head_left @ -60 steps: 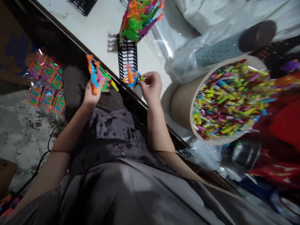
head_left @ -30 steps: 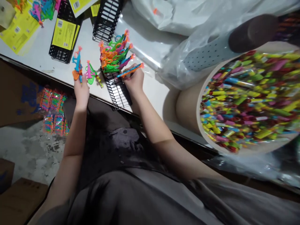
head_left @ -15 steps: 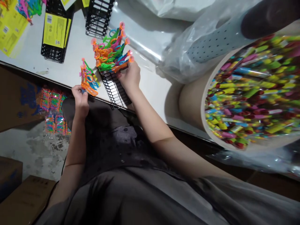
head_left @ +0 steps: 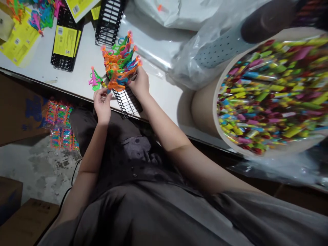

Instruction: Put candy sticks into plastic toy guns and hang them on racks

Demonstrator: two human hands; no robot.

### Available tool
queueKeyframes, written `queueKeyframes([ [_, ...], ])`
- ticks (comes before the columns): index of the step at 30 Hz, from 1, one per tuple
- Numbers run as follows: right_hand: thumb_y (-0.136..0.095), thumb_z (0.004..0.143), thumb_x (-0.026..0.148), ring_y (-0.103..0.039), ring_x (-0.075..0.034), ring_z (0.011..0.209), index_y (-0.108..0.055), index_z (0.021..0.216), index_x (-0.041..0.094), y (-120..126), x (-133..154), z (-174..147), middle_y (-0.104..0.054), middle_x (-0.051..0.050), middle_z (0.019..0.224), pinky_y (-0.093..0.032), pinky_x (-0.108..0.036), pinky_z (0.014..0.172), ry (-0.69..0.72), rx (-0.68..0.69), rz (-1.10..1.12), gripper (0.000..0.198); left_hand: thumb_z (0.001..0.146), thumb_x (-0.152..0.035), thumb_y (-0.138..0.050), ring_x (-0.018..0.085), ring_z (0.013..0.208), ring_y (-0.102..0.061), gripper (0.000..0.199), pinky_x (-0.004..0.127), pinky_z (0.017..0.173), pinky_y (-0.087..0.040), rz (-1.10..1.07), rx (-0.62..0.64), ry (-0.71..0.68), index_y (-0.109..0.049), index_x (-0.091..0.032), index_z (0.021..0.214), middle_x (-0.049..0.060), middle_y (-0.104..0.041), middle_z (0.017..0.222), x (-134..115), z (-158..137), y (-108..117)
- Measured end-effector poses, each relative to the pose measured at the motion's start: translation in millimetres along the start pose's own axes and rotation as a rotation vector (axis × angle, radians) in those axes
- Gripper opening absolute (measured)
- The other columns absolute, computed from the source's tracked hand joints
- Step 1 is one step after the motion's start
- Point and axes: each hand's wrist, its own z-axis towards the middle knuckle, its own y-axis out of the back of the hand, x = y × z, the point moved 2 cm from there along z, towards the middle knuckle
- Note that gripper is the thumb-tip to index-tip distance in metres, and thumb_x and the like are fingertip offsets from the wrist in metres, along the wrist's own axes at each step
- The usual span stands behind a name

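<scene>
A bunch of brightly coloured plastic toys (head_left: 123,59) with orange round cup-like ends stands at the far part of a black wire rack (head_left: 127,101). My right hand (head_left: 140,84) is closed at the rack's right side, its thumb on the edge against the bunch; its other fingers are partly hidden. At the bunch's near left side, my left hand (head_left: 102,106) pinches a few of the same plastic toys. A pink and green toy (head_left: 95,79) sticks out beyond its fingers, and an orange toy (head_left: 116,83) overlaps the bunch.
Black racks (head_left: 109,24) and yellow printed cards (head_left: 65,41) lie on the white table (head_left: 77,82). Loose toys (head_left: 44,15) are at far left. To the right, a large tub (head_left: 205,106) holds many wrapped colourful sticks beside clear plastic bags (head_left: 187,65). Bagged toys (head_left: 60,112) and cartons (head_left: 28,218) are below.
My left hand has moved right and slightly up, bringing its orange toy against the bunch, while the pink and green one stays to the left. My right hand keeps its hold at the rack.
</scene>
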Motion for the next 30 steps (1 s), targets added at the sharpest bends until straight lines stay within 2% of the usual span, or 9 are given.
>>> queueKeyframes([
  [5, -0.040, 0.093, 0.053, -0.055, -0.017, 0.080, -0.048, 0.100, 0.017, -5, -4, -4, -0.054, -0.005, 0.087, -0.049, -0.035, 0.077, -0.046, -0.061, 0.063, 0.038, 0.082, -0.056, -0.061, 0.015, 0.095, -0.060, 0.043, 0.031, 0.091, -0.050, -0.006, -0.007, 0.012, -0.050, -0.022, 0.105, 0.003, -0.056, 0.094, 19, 18, -15],
  [9, -0.039, 0.094, 0.050, -0.055, -0.018, 0.086, -0.049, 0.102, 0.017, 0, 4, -7, -0.054, -0.006, 0.091, -0.047, -0.033, 0.079, -0.067, -0.009, -0.008, 0.035, 0.080, -0.053, -0.064, 0.016, 0.096, -0.063, 0.041, 0.032, 0.092, -0.050, 0.109, 0.046, 0.043, -0.052, -0.019, 0.100, 0.006, -0.061, 0.094, 25, 30, -25],
  [13, -0.038, 0.094, 0.044, -0.055, -0.018, 0.086, -0.050, 0.104, 0.017, 10, 14, -10, -0.056, -0.007, 0.094, -0.047, -0.031, 0.077, -0.104, 0.037, -0.076, 0.031, 0.082, -0.045, -0.064, 0.018, 0.095, -0.064, 0.031, 0.031, 0.091, -0.050, 0.260, 0.049, 0.077, -0.056, -0.018, 0.095, 0.009, -0.065, 0.094, 20, 33, -24],
  [17, -0.038, 0.094, 0.041, -0.055, -0.018, 0.086, -0.050, 0.105, 0.017, 13, 18, -11, -0.056, -0.007, 0.094, -0.048, -0.031, 0.077, -0.112, 0.044, -0.087, 0.029, 0.081, -0.039, -0.065, 0.018, 0.093, -0.064, 0.028, 0.032, 0.091, -0.050, 0.300, 0.063, 0.047, -0.056, -0.018, 0.096, 0.007, -0.065, 0.095, 13, 34, -17],
  [24, -0.041, 0.092, 0.039, -0.055, -0.019, 0.087, -0.051, 0.103, 0.016, 10, 13, -10, -0.056, -0.007, 0.093, -0.048, -0.032, 0.078, -0.099, 0.021, -0.041, 0.027, 0.080, -0.030, -0.066, 0.020, 0.098, -0.064, 0.023, 0.034, 0.096, -0.048, 0.348, 0.194, 0.036, -0.054, -0.019, 0.096, 0.006, -0.065, 0.095, 2, 39, -12],
  [30, -0.038, 0.092, 0.043, -0.055, -0.018, 0.084, -0.053, 0.104, 0.016, 10, 13, -12, -0.055, -0.007, 0.091, -0.048, -0.032, 0.078, -0.099, -0.001, -0.003, 0.033, 0.081, -0.030, -0.065, 0.023, 0.106, -0.062, 0.021, 0.040, 0.100, -0.046, 0.357, 0.154, 0.061, -0.051, -0.017, 0.090, 0.007, -0.063, 0.095, 5, 38, -19],
])
